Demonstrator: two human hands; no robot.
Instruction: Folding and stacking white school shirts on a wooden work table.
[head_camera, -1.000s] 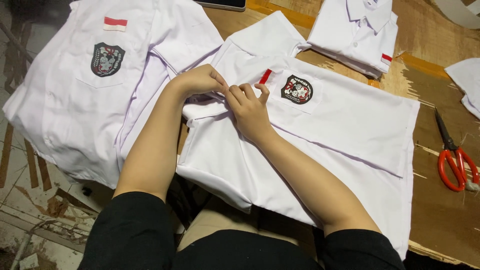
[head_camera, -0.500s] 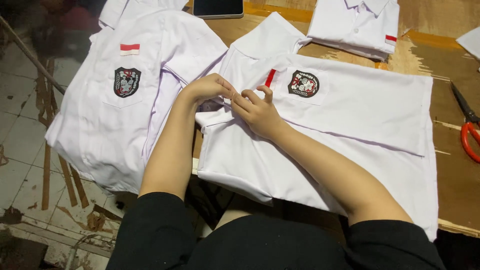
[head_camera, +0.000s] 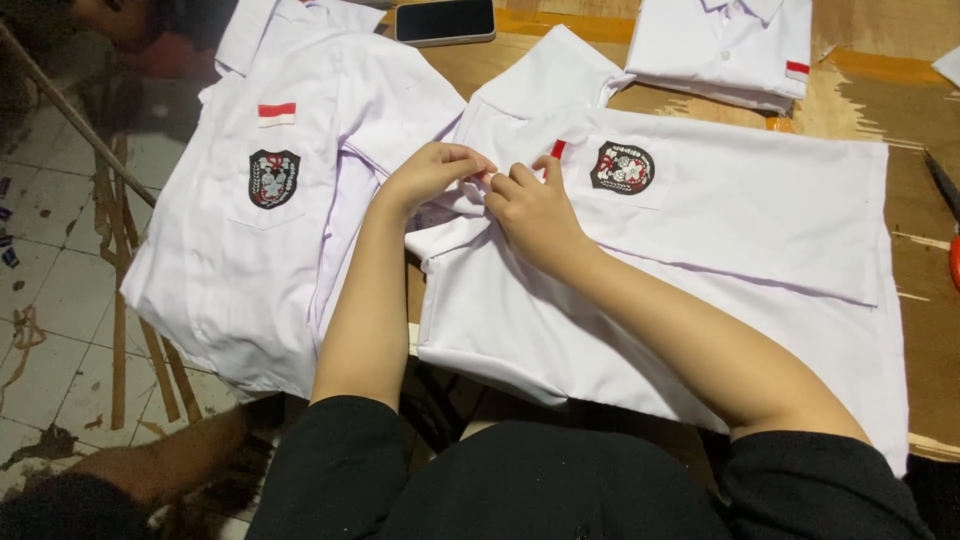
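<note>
Two hands meet at the front of a white shirt (head_camera: 700, 250) laid across the wooden table (head_camera: 920, 200), its crest badge (head_camera: 621, 167) just to the right of the fingers. The left hand (head_camera: 432, 172) is curled nearly closed, fingertips pinching a small bit of cloth near the placket; the right hand (head_camera: 535, 205) is also bent in, thumb and forefinger nipping the same spot beside a small red tab (head_camera: 557, 149) (what exactly sits between the fingertips is too small to tell). A second white shirt (head_camera: 270, 210) lies to the left, touching the first and hanging over the table edge above the tiled floor (head_camera: 50, 300).

Likely trouble: a tug from either pinch could drag the folded front out of line and crease it. The overhanging shirt looks liable to slide off if an elbow nudges it. A phone (head_camera: 445, 20) and a folded shirt (head_camera: 720, 45) sit well apart, out of harm's way.
</note>
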